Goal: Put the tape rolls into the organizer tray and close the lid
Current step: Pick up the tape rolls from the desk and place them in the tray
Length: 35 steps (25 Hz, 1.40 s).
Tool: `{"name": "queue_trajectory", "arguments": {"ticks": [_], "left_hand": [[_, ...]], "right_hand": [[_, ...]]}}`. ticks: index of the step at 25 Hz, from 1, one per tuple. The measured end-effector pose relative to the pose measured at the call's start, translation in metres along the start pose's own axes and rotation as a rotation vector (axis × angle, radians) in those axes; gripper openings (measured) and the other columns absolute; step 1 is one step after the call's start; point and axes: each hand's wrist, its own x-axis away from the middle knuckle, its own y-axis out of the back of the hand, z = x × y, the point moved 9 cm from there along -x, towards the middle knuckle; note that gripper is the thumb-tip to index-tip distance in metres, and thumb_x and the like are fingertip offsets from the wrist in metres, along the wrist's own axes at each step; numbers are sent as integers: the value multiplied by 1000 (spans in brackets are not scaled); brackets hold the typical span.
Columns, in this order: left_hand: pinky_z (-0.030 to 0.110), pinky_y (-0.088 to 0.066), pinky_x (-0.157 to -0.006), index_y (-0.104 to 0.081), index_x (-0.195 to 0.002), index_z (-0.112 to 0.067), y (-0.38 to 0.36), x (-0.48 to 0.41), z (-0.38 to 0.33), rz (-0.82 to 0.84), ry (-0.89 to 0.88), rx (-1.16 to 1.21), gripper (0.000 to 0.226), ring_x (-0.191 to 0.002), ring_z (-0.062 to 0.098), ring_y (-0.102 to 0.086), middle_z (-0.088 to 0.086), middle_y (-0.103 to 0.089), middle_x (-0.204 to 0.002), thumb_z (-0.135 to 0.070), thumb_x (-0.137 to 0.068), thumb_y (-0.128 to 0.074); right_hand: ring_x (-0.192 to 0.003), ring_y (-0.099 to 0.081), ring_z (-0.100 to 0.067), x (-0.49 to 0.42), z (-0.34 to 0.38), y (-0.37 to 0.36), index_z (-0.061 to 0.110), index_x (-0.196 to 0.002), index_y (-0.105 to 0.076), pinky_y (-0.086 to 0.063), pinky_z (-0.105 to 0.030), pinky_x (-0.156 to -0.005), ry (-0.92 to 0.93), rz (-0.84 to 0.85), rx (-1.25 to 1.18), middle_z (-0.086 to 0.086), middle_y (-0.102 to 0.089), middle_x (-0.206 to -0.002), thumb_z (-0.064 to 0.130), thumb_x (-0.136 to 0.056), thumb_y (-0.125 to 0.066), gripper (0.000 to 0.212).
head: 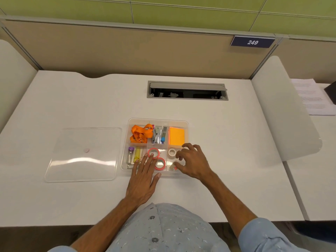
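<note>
The 2 pink-rimmed tape rolls [157, 158] and the small white tape roll [171, 152] already lie in the lower compartments of the clear plastic organizer tray [185, 122] at frame centre; they look light, stiff and easy to pinch by the rim. The flat clear lid [83, 153], probably slippery and best lifted by an edge, rests on the white desk [72, 99] just left. The left hand [143, 179] lies flat, its grip open, fingertips on a pink roll, while the right hand [193, 161] hovers with fingers loosely curled, holding nothing.

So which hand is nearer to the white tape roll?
Right. The right hand hovers just beside the white tape roll; the left hand lies further left, by the pink rolls.
</note>
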Motion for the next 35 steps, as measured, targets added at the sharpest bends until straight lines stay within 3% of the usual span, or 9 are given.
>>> {"name": "queue_trajectory", "arguments": {"ticks": [7,14,18,23,31,35], "left_hand": [[64,-23,-129,-20,-172,-26,0,-1,0,10,1,-11,71,-164,30,-24,6,-29,-177,-64,-112,-27],[66,-26,-128,-25,-170,-24,1,-1,-1,25,8,-21,71,-163,31,-27,7,-33,-176,-64,-112,-26],[64,-24,-129,-28,-170,-23,0,-2,0,30,19,-10,71,-163,31,-26,7,-33,-176,-64,-112,-27],[63,-23,-129,-27,-170,-22,2,-2,-2,26,22,-16,70,-164,31,-26,7,-33,-176,-62,-112,-27],[64,-24,-129,-30,-169,-22,-1,-2,0,44,14,-25,71,-163,32,-27,8,-33,-176,-62,-112,-28],[57,-11,-134,-22,-171,-26,0,-1,-2,26,1,-21,71,-164,31,-26,7,-32,-176,-64,-111,-28]], "right_hand": [[-127,-53,-22,-11,12,-10,26,-98,-75,-39,-51,-107,41,68,33,4,-75,-107,30,-90,-71,10],[-127,-51,-25,-30,19,-15,21,-109,-77,-39,-52,-109,22,104,96,-1,-76,-118,34,-99,-67,19],[-139,-50,-29,-22,20,-27,23,-109,-79,-33,-61,-118,100,146,173,-1,-74,-128,30,-84,-85,27],[-136,-54,-30,-14,11,-26,21,-107,-80,-35,-61,-116,53,116,184,-3,-76,-123,27,-73,-94,37],[-140,-52,-28,-13,10,-28,20,-107,-82,-30,-62,-119,53,96,221,-4,-77,-124,30,-78,-89,31],[-142,-50,-25,-8,4,-19,24,-107,-81,-28,-59,-120,17,23,233,0,-78,-122,42,-88,-72,29]]}}
